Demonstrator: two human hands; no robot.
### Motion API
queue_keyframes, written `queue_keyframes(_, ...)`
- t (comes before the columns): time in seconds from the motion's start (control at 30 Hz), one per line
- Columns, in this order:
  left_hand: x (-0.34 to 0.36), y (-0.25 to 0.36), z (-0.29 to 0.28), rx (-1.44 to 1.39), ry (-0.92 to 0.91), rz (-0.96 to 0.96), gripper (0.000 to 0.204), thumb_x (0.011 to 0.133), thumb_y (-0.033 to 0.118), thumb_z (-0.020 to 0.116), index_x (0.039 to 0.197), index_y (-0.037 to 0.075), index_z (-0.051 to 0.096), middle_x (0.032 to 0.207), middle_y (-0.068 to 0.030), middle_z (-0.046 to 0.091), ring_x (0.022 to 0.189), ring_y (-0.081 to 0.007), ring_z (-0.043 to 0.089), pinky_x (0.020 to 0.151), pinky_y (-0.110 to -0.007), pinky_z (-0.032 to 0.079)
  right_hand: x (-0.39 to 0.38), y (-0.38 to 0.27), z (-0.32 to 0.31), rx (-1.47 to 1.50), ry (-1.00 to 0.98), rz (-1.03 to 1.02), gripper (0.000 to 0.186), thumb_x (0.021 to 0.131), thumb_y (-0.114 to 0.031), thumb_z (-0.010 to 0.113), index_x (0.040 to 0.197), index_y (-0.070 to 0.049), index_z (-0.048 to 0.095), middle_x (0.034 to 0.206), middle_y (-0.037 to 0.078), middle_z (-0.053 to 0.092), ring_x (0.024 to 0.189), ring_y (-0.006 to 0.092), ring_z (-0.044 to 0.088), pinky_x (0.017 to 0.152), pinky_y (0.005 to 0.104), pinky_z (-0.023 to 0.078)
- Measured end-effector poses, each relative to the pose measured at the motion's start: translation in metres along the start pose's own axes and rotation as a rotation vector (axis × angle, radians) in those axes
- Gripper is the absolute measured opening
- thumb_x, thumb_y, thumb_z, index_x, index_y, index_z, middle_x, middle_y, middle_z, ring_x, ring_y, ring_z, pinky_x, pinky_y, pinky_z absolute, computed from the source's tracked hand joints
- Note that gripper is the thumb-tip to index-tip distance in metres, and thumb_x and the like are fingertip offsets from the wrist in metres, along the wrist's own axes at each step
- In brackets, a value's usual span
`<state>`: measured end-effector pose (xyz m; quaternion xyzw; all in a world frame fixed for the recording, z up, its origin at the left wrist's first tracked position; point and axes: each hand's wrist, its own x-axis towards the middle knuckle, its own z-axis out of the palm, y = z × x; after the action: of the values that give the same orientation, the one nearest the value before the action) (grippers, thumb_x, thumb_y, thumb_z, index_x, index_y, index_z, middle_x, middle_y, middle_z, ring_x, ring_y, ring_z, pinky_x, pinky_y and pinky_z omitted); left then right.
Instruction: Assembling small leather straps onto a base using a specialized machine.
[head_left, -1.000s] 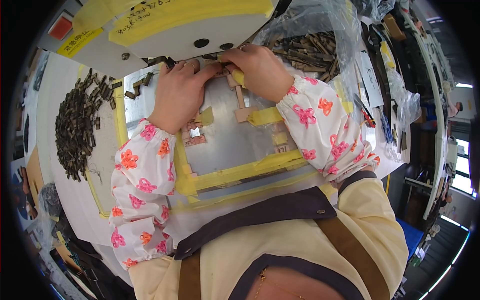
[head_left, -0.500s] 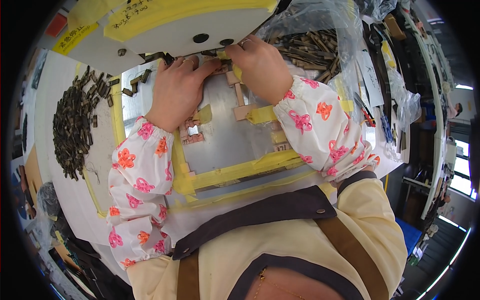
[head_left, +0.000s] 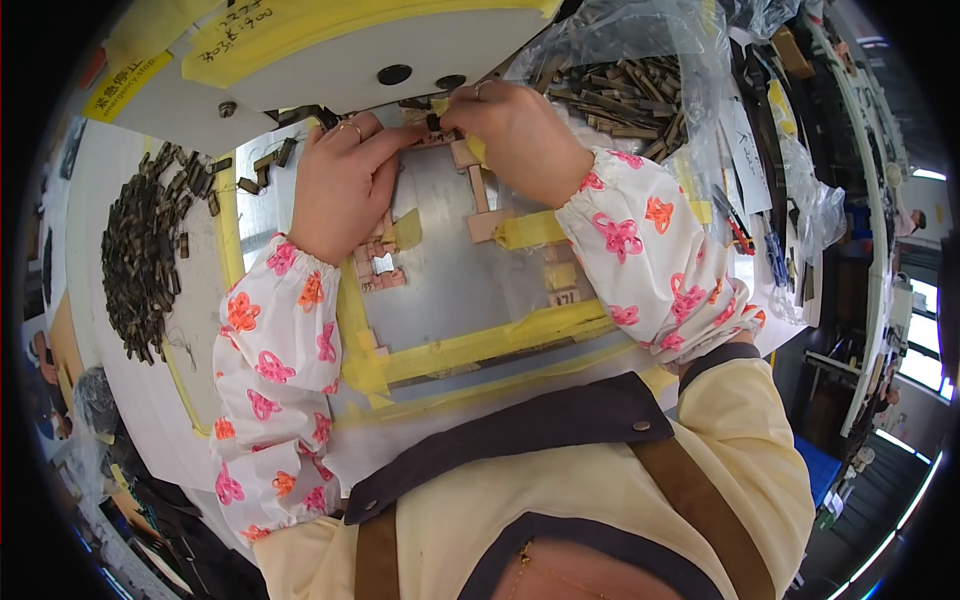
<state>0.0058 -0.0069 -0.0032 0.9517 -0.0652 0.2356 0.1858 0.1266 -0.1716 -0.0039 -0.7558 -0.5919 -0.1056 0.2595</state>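
My left hand [head_left: 345,190] reaches over the upper left of a taped metal plate [head_left: 440,280]. Its index finger stretches toward the right hand and the other fingers are bent; what they grip, if anything, is hidden. My right hand [head_left: 525,140] is closed at the plate's far edge, its fingertips pinching a small dark piece [head_left: 433,122]. Under that piece lies a pinkish-tan strip [head_left: 433,141], touched by the left index fingertip. Pinkish-tan blocks [head_left: 485,225] and yellow tape [head_left: 500,335] sit on the plate around a bare metal middle.
A white machine housing [head_left: 330,65] stands just beyond my hands. Small dark pieces lie heaped [head_left: 135,270] at the left. Long dark strips [head_left: 630,95] rest in clear plastic at the far right. Red-handled cutters [head_left: 740,235] and a blue-handled tool [head_left: 777,260] lie at the right.
My left hand has shifted slightly left and its index finger has straightened toward the right. The small dark piece now shows at my right fingertips. The whole view has moved a little.
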Motion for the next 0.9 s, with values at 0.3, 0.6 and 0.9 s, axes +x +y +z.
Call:
queue_keyframes(0.3, -0.0004, -0.0012, -0.0004, 0.023, 0.000, 0.016, 0.027, 0.074, 0.004, 0.057, 0.095, 0.019, 0.066, 0.072, 0.0000, 0.051, 0.073, -0.0199, 0.055, 0.062, -0.035, 0.037, 0.0021, 0.0017, -0.0042, 0.046, -0.001, 0.035, 0.019, 0.065, -0.003, 0.060, 0.081, -0.008, 0.068, 0.082, 0.011, 0.061, 0.082, 0.0286, 0.060, 0.070, 0.0370, 0.050)
queue_keyframes(0.6, -0.0015, 0.0028, -0.0022, 0.188, -0.052, 0.072, 0.031, 0.075, 0.008, 0.058, 0.103, 0.020, 0.062, 0.077, -0.0014, 0.052, 0.074, -0.0201, 0.055, 0.063, -0.035, 0.037, 0.0029, 0.0009, -0.0052, -0.016, -0.046, 0.037, 0.016, 0.065, -0.007, 0.060, 0.079, -0.008, 0.068, 0.081, 0.012, 0.061, 0.081, 0.0284, 0.060, 0.068, 0.0371, 0.051)
queue_keyframes(0.9, 0.0009, 0.0061, -0.0017, 0.243, -0.042, 0.084, 0.035, 0.076, 0.008, 0.056, 0.108, 0.022, 0.060, 0.078, -0.0026, 0.053, 0.075, -0.0220, 0.055, 0.066, -0.035, 0.038, 0.0027, 0.0000, -0.0044, -0.081, -0.024, -0.025, 0.021, 0.066, -0.003, 0.058, 0.084, -0.009, 0.067, 0.085, 0.003, 0.063, 0.078, 0.0255, 0.058, 0.069, 0.0361, 0.049)
